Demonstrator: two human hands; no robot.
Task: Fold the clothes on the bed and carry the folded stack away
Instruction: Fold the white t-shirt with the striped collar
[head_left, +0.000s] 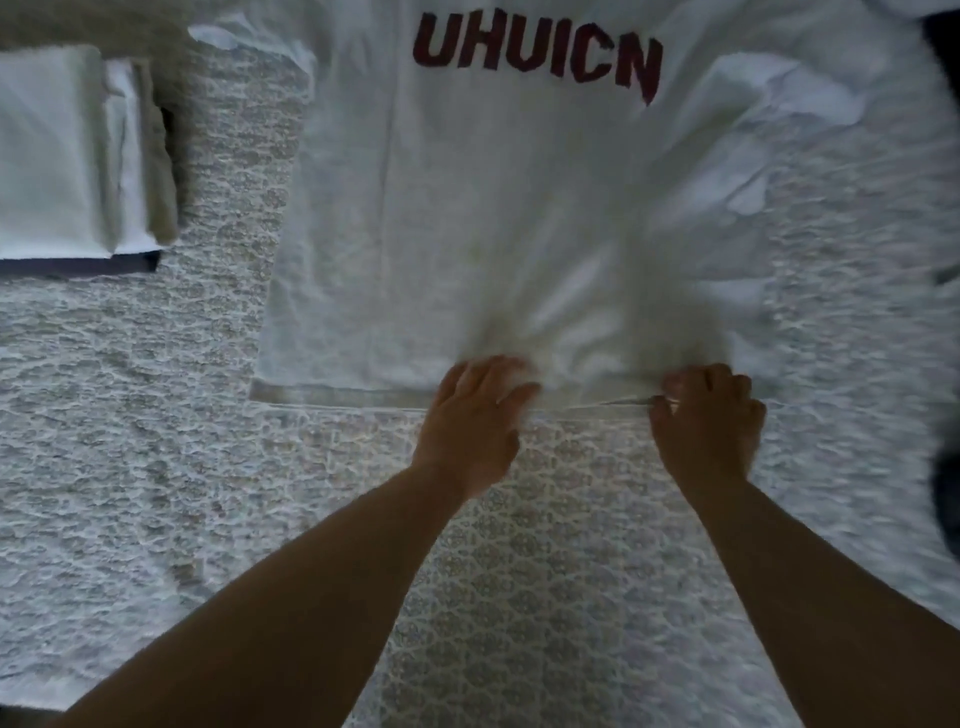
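- White cotton T-shirt (467, 218) lies spread across the middle and upper part of the frame on the bed, dark red letters "UHUICN" (537, 60) printed near its top edge.
- Its lower hem runs across the centre of the frame, and the cloth is bunched into wrinkles just above the two hands.
- Left hand (475, 415) sits at the hem, centre of frame, its fingers curled into the fabric with the thumb out to the right; motion blur hides the fingertips.
- Right hand (709, 418) is just right of centre, fingers curled tight together and pinching the hem edge.
- Textured pale bedspread (130, 415) with a lacy pattern covers the bed under everything.
- Folded stack (67, 150) of light garments rests at the upper left of the frame, well apart from the shirt, with a dark layer showing at its bottom edge.
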